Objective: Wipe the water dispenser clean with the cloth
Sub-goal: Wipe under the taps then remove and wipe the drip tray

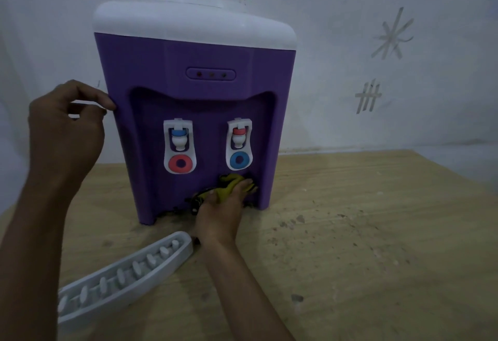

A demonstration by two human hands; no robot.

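Water dispenser: purple, white-topped, stood mid-frame on the tabletop; judged rigid, light when empty, best steadied at its side edges. Cloth: yellow, soft, bunched in the lower recess, gripped by the right hand. Left hand: fingers loosely curled, fingertips touching the dispenser's left edge. Drip tray: white, laid at lower left.
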